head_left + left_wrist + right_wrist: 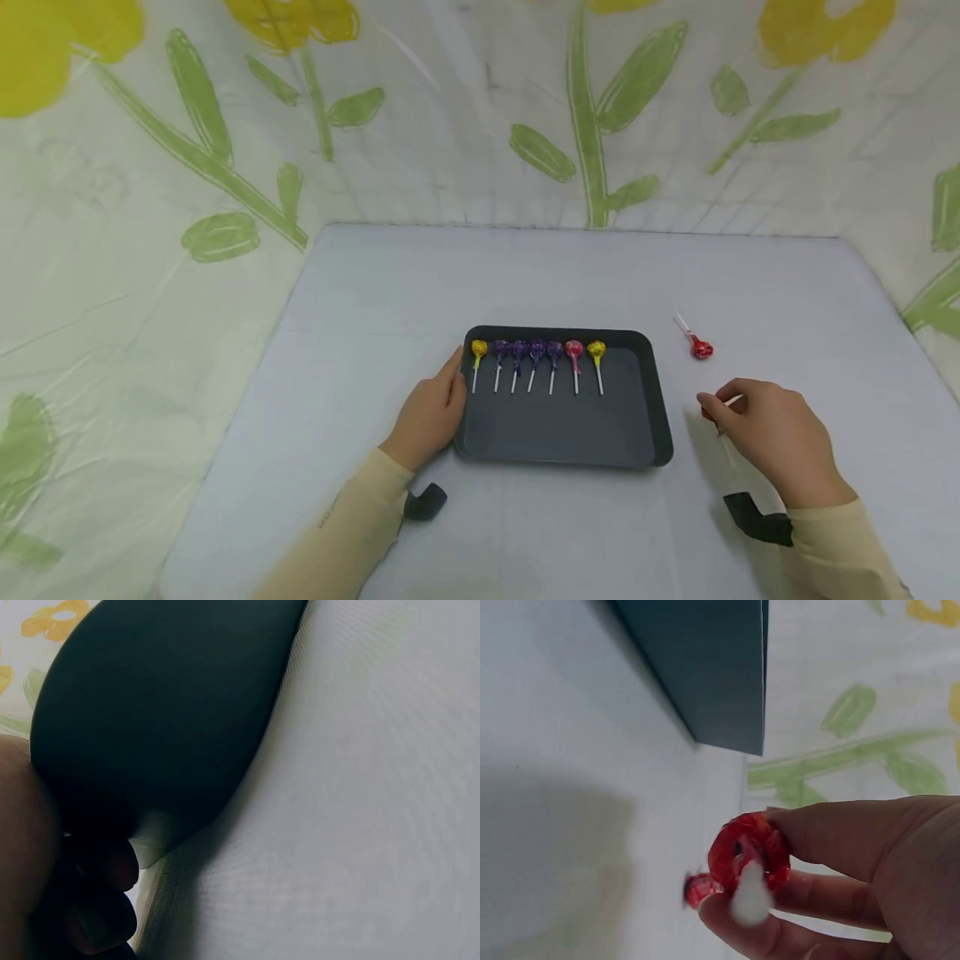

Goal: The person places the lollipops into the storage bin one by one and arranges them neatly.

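Note:
A dark grey tray [555, 429] lies on the table, and my left hand [429, 414] holds its left edge. In the left wrist view the tray's dark side [165, 712] fills much of the picture, with fingers curled at its edge. Along the tray's far side lies a row of wrapped lollipops, sticks towards me: a yellow lollipop [479, 347], several purple lollipops [519, 349], a pink lollipop [573, 348] and another yellow lollipop [596, 349]. Right of the tray, my right hand [780, 433] pinches a red lollipop [724, 851] by its wrapped head, above the table.
Another red lollipop [701, 348] lies on the white table [360, 350] beyond my right hand, its stick pointing away. Behind the table hangs a white sheet [450, 125] painted with yellow flowers and green leaves. Black wrist mounts [757, 521] stick out from the sleeves.

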The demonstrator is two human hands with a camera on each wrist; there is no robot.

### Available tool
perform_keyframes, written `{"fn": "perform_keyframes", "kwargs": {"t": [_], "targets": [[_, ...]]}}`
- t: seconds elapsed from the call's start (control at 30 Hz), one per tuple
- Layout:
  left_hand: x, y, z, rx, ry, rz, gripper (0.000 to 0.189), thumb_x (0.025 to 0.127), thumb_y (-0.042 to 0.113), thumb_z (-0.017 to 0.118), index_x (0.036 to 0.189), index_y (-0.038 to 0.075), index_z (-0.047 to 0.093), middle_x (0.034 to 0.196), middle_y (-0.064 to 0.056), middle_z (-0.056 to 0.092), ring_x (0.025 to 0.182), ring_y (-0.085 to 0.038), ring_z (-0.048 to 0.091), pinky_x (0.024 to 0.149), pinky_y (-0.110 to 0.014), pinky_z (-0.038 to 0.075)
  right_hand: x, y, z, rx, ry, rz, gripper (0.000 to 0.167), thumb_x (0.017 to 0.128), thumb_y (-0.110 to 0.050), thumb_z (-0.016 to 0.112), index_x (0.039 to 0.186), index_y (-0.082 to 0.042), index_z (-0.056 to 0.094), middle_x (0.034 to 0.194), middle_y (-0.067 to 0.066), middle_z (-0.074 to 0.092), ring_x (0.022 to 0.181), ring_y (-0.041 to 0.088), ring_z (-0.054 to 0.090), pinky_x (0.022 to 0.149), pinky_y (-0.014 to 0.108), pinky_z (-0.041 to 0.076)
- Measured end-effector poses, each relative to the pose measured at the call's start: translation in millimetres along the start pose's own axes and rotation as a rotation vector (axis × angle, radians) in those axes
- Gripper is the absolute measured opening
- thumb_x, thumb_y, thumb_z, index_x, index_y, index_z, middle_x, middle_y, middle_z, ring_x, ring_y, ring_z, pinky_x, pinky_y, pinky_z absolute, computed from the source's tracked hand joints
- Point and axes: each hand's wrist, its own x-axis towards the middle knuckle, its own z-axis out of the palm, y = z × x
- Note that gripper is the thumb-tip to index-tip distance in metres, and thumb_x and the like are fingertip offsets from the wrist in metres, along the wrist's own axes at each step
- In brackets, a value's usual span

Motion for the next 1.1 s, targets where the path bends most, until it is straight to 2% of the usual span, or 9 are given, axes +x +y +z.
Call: {"fn": "perform_keyframes", "kwargs": {"t": [0.2,0.37,0.6,0.83,1.1], "targets": [[-0.8,-1.1,-0.1,-0.001,0.005,-0.007,0.053,0.110,0.018,0.043,0.160,0.000,0.041,0.056,0.007,0.038,0.047,-0.008,0.030,0.048,-0.029,0.029,6.4,-11,-2,-0.003,0.027,-0.014,0.034,0.103,-0.045,0.063,0.097,-0.016,0.080,0.072,-0.009,0.071,0.069,0.018,0.056,0.053,0.034,0.039],[-1.4,-1.8,-0.4,0.007,0.011,-0.005,0.052,0.110,0.018,0.043,0.160,0.000,0.041,0.056,0.007,0.038,0.048,-0.008,0.030,0.048,-0.029,0.029,11.3,-23,-6,0.007,0.084,-0.029,0.037,0.103,-0.046,0.061,0.095,-0.016,0.081,0.075,-0.004,0.071,0.067,0.018,0.055,0.051,0.034,0.039],[-1.9,0.4,-2.5,0.001,0.017,0.017,0.052,0.110,0.017,0.044,0.158,-0.001,0.043,0.056,0.008,0.037,0.048,-0.008,0.031,0.049,-0.029,0.029,20.6,-41,-9,0.027,0.141,-0.075,0.036,0.103,-0.044,0.063,0.092,-0.015,0.081,0.069,-0.005,0.065,0.062,0.019,0.049,0.049,0.033,0.036],[-1.0,1.5,-3.9,-0.004,0.016,0.000,0.052,0.110,0.017,0.043,0.159,-0.001,0.042,0.056,0.008,0.036,0.047,-0.007,0.030,0.049,-0.028,0.028,34.3,-56,-7,0.037,0.149,-0.101,0.036,0.102,-0.046,0.064,0.090,-0.017,0.081,0.072,-0.005,0.068,0.065,0.019,0.053,0.052,0.034,0.039],[-0.2,2.8,-2.7,0.002,-0.005,-0.010,0.052,0.110,0.018,0.043,0.160,0.000,0.041,0.056,0.007,0.038,0.047,-0.008,0.031,0.048,-0.028,0.029,45.0,-66,1,0.052,0.181,-0.135,0.040,0.102,-0.046,0.066,0.096,-0.010,0.082,0.073,-0.001,0.067,0.062,0.019,0.051,0.051,0.034,0.038]]}}
